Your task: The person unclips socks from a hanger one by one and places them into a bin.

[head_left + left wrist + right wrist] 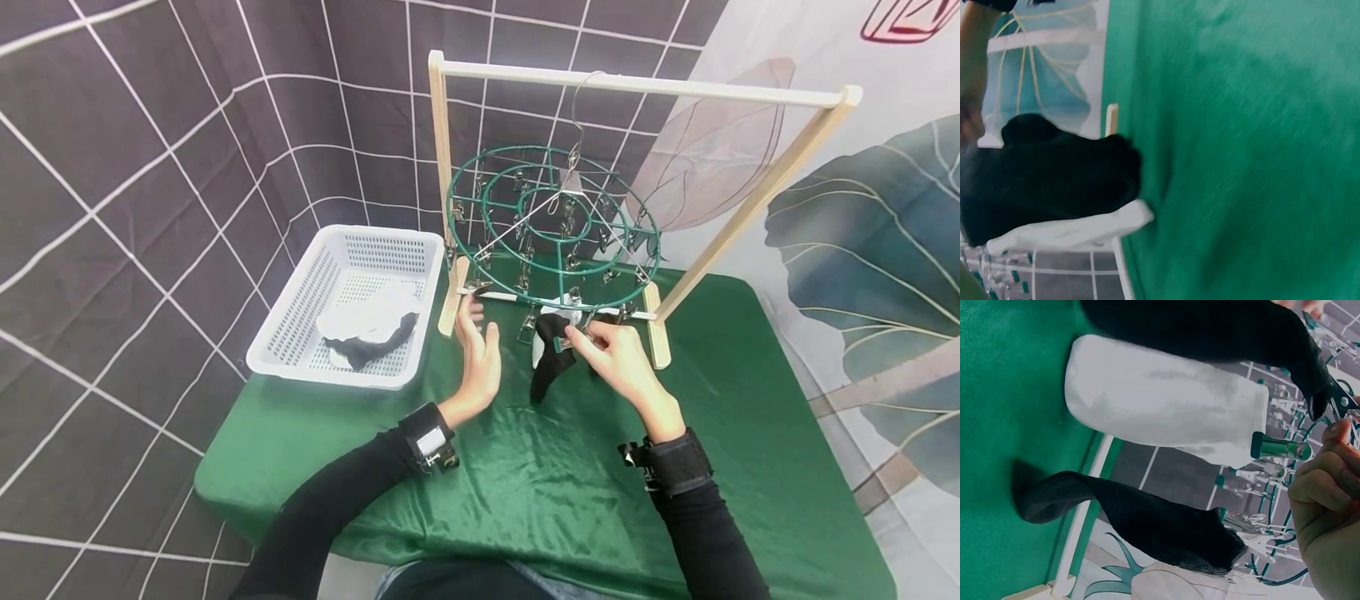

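Note:
My right hand (621, 360) pinches a metal clip (564, 342) with green tips, hanging under the front of a round green drying hanger (558, 268). From that clip hangs a black sock (553, 367), seen as a dark shape in the left wrist view. Behind it is a white sock (1166, 394), held by its own clip (1282, 449) in the right wrist view. A second black sock (1160, 519) hangs on the far side of the white one. My left hand (480, 362), fingers extended, is apart from the socks, to their left.
A white perforated basket (262, 346) with white and dark socks (371, 325) stands on the left. The hanger hooks over the white bar (645, 82) of a wooden stand (757, 200). Several unused-looking clips dangle from its rings. Green cloth (525, 492) covers the table.

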Demonstrator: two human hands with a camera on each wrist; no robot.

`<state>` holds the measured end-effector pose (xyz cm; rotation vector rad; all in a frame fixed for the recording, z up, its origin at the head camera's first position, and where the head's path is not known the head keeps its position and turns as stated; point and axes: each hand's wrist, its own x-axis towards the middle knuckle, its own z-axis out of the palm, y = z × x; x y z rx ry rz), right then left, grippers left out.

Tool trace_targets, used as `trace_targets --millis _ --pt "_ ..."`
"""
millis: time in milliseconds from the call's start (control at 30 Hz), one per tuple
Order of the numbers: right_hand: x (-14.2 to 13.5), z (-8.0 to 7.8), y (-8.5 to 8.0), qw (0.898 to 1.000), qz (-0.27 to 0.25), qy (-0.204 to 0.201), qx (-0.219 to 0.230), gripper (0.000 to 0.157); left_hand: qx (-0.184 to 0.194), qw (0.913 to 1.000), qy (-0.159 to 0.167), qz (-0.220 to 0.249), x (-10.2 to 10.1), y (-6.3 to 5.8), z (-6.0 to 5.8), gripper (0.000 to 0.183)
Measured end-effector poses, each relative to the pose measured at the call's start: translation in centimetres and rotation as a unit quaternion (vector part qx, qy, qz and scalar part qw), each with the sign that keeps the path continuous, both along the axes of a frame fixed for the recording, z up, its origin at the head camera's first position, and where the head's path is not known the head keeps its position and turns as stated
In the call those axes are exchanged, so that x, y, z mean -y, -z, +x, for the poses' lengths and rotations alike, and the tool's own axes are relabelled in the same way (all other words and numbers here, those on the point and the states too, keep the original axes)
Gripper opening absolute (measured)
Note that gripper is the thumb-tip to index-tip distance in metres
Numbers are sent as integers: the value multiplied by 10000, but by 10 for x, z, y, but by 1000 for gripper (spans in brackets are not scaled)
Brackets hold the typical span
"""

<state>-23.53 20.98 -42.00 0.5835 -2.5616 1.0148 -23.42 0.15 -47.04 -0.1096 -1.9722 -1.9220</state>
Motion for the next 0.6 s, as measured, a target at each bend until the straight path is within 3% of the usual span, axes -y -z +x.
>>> trace_targets --millis 133,200,300,500,533,600 --pt "1 0 1 10000 -28 -22 -46 48 828 9919 924 278 -10 9 4 38" --pt "2 -1 2 9999 -25 -33 -106 48 1180 9819 1481 84 -14 12 8 34" --pt "3 -2 2 9998 -42 -33 -204 48 1541 9638 2167 -209 -20 14 12 44" --pt "2 -2 4 9997 -98 19 -227 47 1959 9417 2722 -258 -23 12 18 60" --pt "1 -2 4 9997 -103 28 -230 47 1981 9400 2765 -258 -22 11 18 61" --pt "0 -2 4 9996 -100 57 -246 47 1834 9450 2676 -411 -22 11 19 58"
